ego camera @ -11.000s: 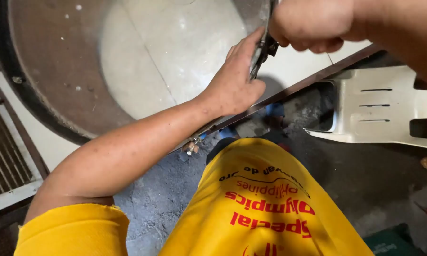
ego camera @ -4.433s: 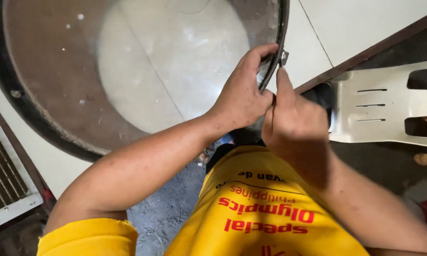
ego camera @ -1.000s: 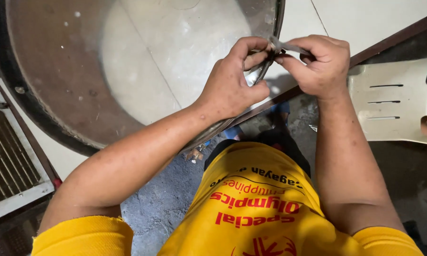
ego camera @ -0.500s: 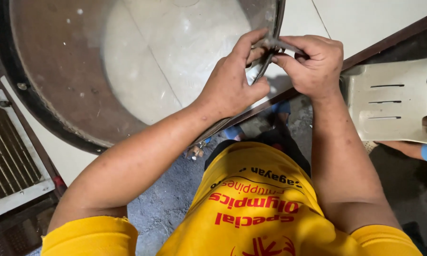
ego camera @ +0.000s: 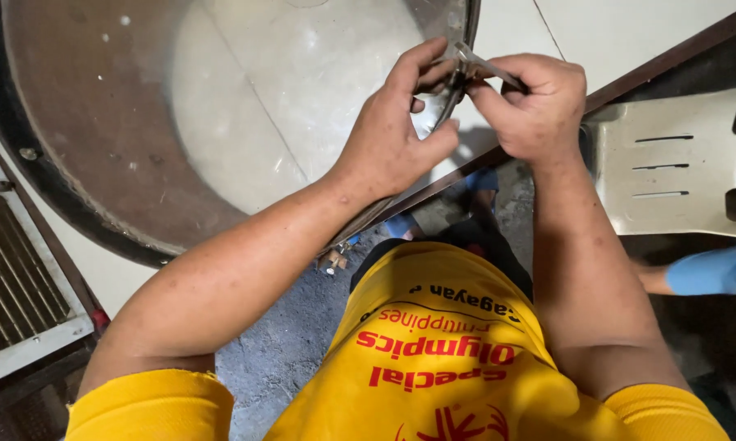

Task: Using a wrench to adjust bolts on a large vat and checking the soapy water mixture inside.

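Both hands are working at the right-hand rim of the drum (ego camera: pixel 98 122), a large round brown tub with a pale inside, lying open toward the camera. The left hand (ego camera: pixel 392 131) is curling over the rim, its fingers (ego camera: pixel 421 69) pinching the metal band that runs along the edge, so its grip is closed on the rim. The right hand (ego camera: pixel 531 102) is pinching a small metal tool (ego camera: pixel 486 65), thin and silvery, whose tip is meeting the rim just beside the left fingertips; what kind of tool it is cannot be told at this size.

Compared with half a second ago, the hands are hardly shifting: the right hand is sitting a touch lower and closer to the left, and the tool is staying pressed at the same spot on the rim. Several seconds back the right hand was lying lower, behind the left. That suggests the work has settled on this one point of the band.

A white slotted plastic panel (ego camera: pixel 678 163) is lying to the right, and a grille (ego camera: pixel 17 286) is leaning at the lower left. Another person's blue sleeve (ego camera: pixel 711 269) is now reaching in at the right edge, well apart from the drum.
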